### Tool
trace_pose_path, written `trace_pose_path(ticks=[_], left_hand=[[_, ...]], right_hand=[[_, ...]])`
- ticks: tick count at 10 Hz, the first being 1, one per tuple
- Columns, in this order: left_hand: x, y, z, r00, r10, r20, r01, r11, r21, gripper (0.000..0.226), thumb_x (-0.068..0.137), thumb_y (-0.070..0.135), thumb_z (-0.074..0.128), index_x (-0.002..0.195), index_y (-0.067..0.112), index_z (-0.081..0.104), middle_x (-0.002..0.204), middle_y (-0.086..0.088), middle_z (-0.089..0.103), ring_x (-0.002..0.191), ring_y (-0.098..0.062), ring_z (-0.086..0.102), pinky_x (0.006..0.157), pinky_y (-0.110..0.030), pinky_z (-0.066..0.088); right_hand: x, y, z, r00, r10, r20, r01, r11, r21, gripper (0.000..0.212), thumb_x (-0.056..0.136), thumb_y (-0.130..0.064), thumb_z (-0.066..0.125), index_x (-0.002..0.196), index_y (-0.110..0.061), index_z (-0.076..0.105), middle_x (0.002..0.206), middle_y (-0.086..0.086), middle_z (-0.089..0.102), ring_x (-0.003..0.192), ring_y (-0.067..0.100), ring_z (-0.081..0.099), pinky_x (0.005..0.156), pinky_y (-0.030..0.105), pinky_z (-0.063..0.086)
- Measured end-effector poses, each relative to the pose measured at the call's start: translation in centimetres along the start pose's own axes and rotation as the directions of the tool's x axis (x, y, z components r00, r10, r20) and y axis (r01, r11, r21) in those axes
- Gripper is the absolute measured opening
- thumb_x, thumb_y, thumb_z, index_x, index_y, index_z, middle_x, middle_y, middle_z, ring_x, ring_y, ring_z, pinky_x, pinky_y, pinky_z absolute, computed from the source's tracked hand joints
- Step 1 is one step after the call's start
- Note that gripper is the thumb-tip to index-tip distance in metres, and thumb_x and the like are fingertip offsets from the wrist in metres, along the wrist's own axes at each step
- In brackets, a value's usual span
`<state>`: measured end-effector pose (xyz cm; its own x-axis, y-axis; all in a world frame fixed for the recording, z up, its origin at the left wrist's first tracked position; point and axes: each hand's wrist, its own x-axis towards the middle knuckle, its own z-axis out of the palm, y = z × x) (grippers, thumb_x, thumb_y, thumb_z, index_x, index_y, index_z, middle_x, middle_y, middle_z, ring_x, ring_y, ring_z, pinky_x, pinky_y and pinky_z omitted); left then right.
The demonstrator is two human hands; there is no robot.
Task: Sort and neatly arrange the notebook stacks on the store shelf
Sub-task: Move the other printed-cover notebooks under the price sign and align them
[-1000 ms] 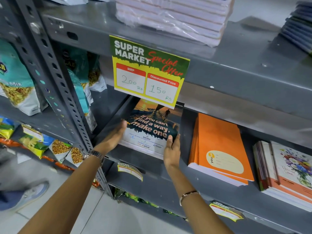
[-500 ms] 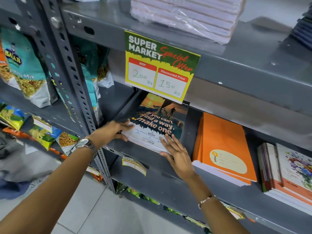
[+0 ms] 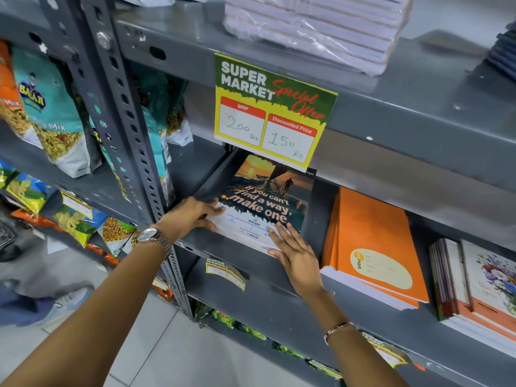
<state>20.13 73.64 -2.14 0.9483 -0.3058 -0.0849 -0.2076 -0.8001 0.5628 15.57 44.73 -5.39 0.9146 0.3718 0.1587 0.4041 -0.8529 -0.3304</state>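
A stack of notebooks with a sunset cover reading "If you can't find a way, make one" lies at the left end of the grey middle shelf. My left hand grips the stack's front left corner, thumb on the cover. My right hand lies flat with spread fingers on the front right corner. To the right lie a stack of orange notebooks and a stack of floral notebooks. On the top shelf sit plastic-wrapped notebooks and dark blue ones.
A green and yellow price sign hangs from the upper shelf edge over the sunset stack. A perforated steel upright stands to the left. Snack bags fill the neighbouring shelves. Someone's shoe is on the tiled floor.
My left hand went from flat against the stack's left side to gripping its front corner. My right hand moved from the front edge onto the cover. The view moved closer.
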Motion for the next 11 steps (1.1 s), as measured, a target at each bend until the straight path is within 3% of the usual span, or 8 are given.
trace_pose_path(ticks=[1, 2, 3, 4, 5, 7, 10, 11], left_hand=[[-0.2, 0.4, 0.0, 1.0, -0.004, -0.022, 0.002, 0.998, -0.057, 0.063, 0.07, 0.01, 0.074, 0.128, 0.012, 0.052, 0.146, -0.01, 0.039, 0.137, -0.025, 0.034, 0.115, -0.04, 0.028], [-1.0, 1.2, 0.0, 0.992, -0.125, -0.01, 0.116, 0.951, -0.287, 0.085, 0.075, 0.014, 0.072, 0.144, 0.015, 0.023, 0.149, -0.009, 0.033, 0.137, -0.025, 0.033, 0.114, -0.04, 0.03], [-1.3, 2.6, -0.1, 0.945, -0.327, -0.006, 0.278, 0.813, -0.511, 0.072, 0.09, 0.046, 0.044, 0.147, 0.016, 0.011, 0.156, -0.002, 0.016, 0.143, -0.017, 0.016, 0.119, -0.035, 0.012], [-0.7, 3.6, 0.4, 0.895, -0.444, 0.047, 0.361, 0.657, -0.662, 0.064, 0.094, 0.053, 0.016, 0.143, 0.012, 0.025, 0.154, -0.003, 0.023, 0.142, -0.018, 0.019, 0.104, -0.016, 0.017], [-0.9, 6.0, 0.8, 0.894, -0.445, 0.046, 0.337, 0.602, -0.723, 0.068, 0.093, 0.054, 0.007, 0.142, 0.01, 0.028, 0.153, -0.007, 0.026, 0.14, -0.02, 0.023, 0.08, -0.01, 0.022], [-0.4, 6.7, 1.0, 0.891, -0.45, 0.063, 0.352, 0.596, -0.722, 0.069, 0.093, 0.053, 0.008, 0.14, 0.007, 0.031, 0.151, -0.011, 0.03, 0.138, -0.023, 0.028, 0.081, -0.013, 0.024], [0.0, 5.2, 1.5, 0.895, -0.444, 0.054, 0.353, 0.628, -0.693, 0.074, 0.09, 0.06, 0.012, 0.139, 0.009, 0.034, 0.149, -0.012, 0.034, 0.137, -0.025, 0.032, 0.098, -0.021, 0.027], [0.1, 4.5, 1.7, 0.87, -0.487, 0.081, 0.417, 0.636, -0.649, 0.083, 0.082, 0.072, 0.012, 0.143, 0.018, 0.027, 0.154, -0.007, 0.023, 0.141, -0.025, 0.023, 0.115, -0.035, 0.018]], right_hand=[[0.0, 0.1, 0.0, 1.0, 0.0, 0.011, -0.001, 1.0, 0.027, 0.052, 0.093, -0.046, 0.035, 0.143, -0.039, 0.022, 0.151, -0.021, 0.014, 0.141, 0.004, 0.0, 0.113, 0.044, 0.029], [-0.2, -0.3, 0.4, 0.998, 0.062, -0.015, -0.06, 0.989, 0.135, 0.057, 0.093, -0.052, 0.029, 0.145, -0.04, 0.009, 0.156, -0.017, 0.001, 0.143, 0.004, -0.007, 0.116, 0.04, 0.014], [0.0, -1.7, 0.4, 0.883, 0.466, -0.06, -0.333, 0.712, 0.618, 0.062, 0.091, -0.055, 0.025, 0.146, -0.036, 0.002, 0.158, -0.012, -0.003, 0.146, 0.01, -0.003, 0.117, 0.036, 0.005], [1.0, -2.6, 0.1, 0.742, 0.657, 0.131, -0.423, 0.308, 0.852, 0.057, 0.095, -0.052, 0.024, 0.147, -0.034, 0.011, 0.158, -0.005, 0.017, 0.145, 0.019, 0.015, 0.117, 0.039, 0.012], [1.8, -3.4, -0.1, 0.728, 0.659, 0.188, -0.409, 0.199, 0.89, 0.055, 0.096, -0.05, 0.023, 0.147, -0.032, 0.017, 0.153, -0.001, 0.03, 0.142, 0.022, 0.025, 0.116, 0.041, 0.019], [2.4, -4.1, 0.0, 0.7, 0.685, 0.204, -0.427, 0.173, 0.888, 0.055, 0.096, -0.049, 0.024, 0.147, -0.033, 0.013, 0.152, 0.0, 0.032, 0.141, 0.026, 0.028, 0.115, 0.045, 0.023], [2.5, -4.3, -0.1, 0.668, 0.717, 0.202, -0.435, 0.156, 0.887, 0.053, 0.096, -0.048, 0.024, 0.146, -0.033, 0.016, 0.146, 0.002, 0.041, 0.135, 0.026, 0.037, 0.109, 0.042, 0.031], [2.3, -4.3, -0.7, 0.668, 0.715, 0.206, -0.451, 0.168, 0.877, 0.054, 0.096, -0.048, 0.023, 0.147, -0.031, 0.016, 0.151, 0.002, 0.035, 0.139, 0.026, 0.032, 0.113, 0.042, 0.026]])
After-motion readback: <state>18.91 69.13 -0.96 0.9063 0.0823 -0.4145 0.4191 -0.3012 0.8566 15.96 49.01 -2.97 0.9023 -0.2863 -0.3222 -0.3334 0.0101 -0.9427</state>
